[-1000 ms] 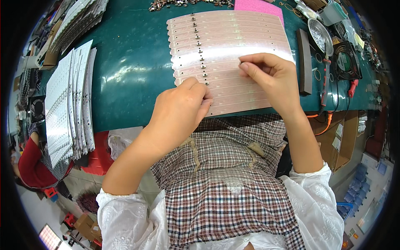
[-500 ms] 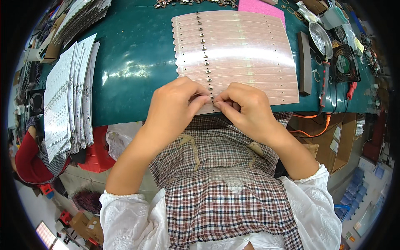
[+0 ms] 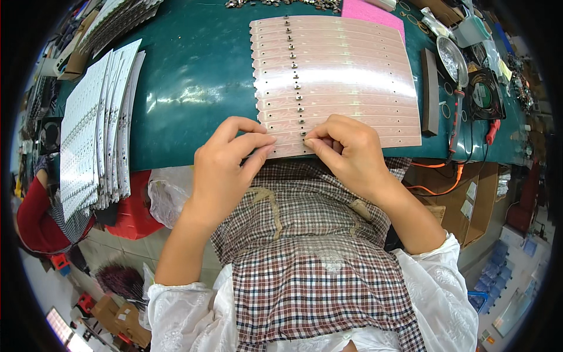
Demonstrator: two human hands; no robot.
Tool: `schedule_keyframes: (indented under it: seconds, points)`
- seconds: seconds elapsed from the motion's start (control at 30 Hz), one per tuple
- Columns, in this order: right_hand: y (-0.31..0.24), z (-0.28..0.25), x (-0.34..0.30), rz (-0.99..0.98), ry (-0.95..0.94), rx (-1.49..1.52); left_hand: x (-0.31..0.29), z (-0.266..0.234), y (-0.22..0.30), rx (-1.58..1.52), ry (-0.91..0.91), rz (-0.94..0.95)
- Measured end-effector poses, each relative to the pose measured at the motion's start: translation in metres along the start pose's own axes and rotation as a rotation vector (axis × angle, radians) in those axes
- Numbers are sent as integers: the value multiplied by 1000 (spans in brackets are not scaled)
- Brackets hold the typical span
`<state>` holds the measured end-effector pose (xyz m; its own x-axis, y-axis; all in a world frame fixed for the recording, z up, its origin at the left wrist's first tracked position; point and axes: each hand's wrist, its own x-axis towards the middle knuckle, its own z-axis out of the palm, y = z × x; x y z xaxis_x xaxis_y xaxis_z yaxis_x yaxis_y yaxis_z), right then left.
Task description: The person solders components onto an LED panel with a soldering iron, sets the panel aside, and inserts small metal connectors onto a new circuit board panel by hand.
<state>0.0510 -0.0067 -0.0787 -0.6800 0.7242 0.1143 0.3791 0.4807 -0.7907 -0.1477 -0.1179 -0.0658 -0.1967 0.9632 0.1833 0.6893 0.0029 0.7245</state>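
A pale pink board panel (image 3: 346,108), scored into long strips, lies on the bench in front of me. A column of small dark metal parts (image 3: 297,76) runs across its strips near the left side. My right hand (image 3: 349,149) is closed in a pinch at the near end of that column; its fingertips hide whatever is between them. My left hand (image 3: 229,161) rests by the panel's near left edge. Its thumb and fingers are apart, with nothing visible between them.
White perforated boards (image 3: 97,129) stand stacked at the left. Loose metal parts (image 3: 281,3) lie at the far edge, beside a pink foam sheet (image 3: 375,14). On the right are a dark bar (image 3: 430,94), a soldering iron (image 3: 455,123), a metal dish (image 3: 450,58) and a small fan (image 3: 485,94).
My left hand has drawn back to the left, away from the column of parts, and its fingers have parted. The right hand stays pinched near the same spot. The view has shifted slightly.
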Motion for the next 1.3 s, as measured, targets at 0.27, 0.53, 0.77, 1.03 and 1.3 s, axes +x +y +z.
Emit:
schedule_keyframes:
  seconds: [0.27,0.53,0.77,1.03,1.3]
  points:
    - [-2,0,-2,5,-6,-7,-10,8,-3,59,2,56]
    - [-2,-1,-2,21,-11,-5,-11,9,-5,75,14,80]
    - [1,2,0,0,6,-15,-9,11,-8,51,26,80]
    - [6,7,-2,-334,115,-235,-12,13,-10,78,27,88]
    - [-4,4,-7,-397,136,-328,-16,16,-6,256,55,134]
